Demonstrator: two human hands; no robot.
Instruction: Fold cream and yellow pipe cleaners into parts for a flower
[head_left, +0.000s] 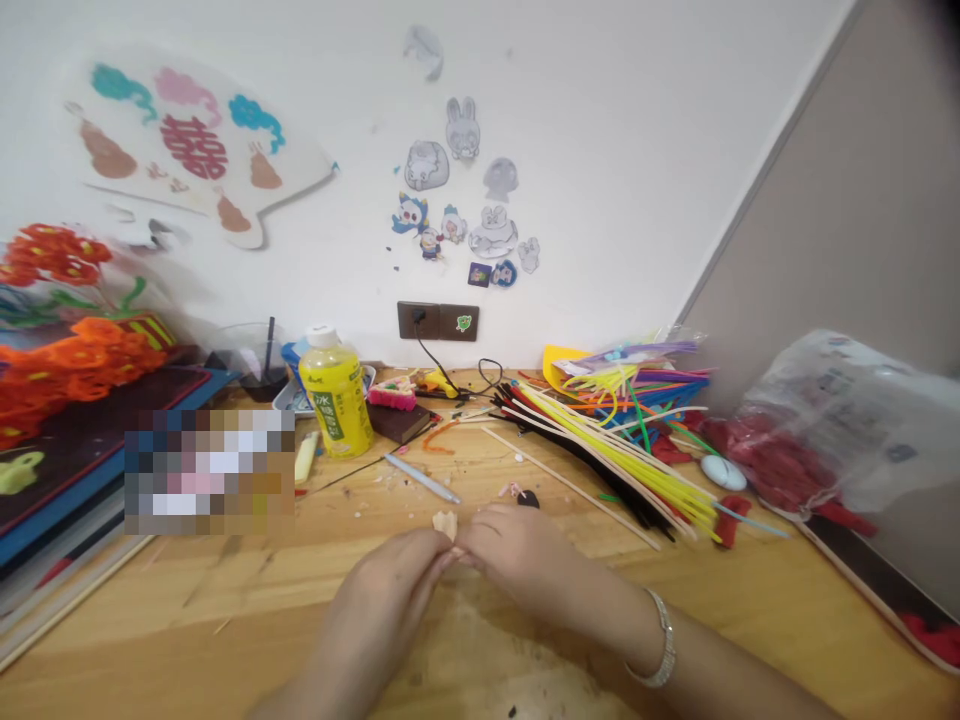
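My left hand [394, 580] and my right hand [517, 550] meet over the wooden table, with fingertips pinched together. Between them sticks up a small cream piece [445, 523] with a ridged, fuzzy look, like bent pipe cleaner. My fingers hide its lower part. Just beyond my right hand lie a small black piece [529, 498] and a bit of pink. A grey-white pen-like stick [422, 478] lies past the fingertips. To the right fans out a bundle of pipe cleaners [637, 460] in yellow, black, cream and red.
A yellow drink bottle [335, 390] stands left of centre. Orange fuzzy flowers [67, 370] fill the far left. More coloured pipe cleaners [645, 375], a pale blue egg-shaped object [723, 472] and a plastic bag [847, 420] are on the right. A wall socket [438, 320] holds a plug.
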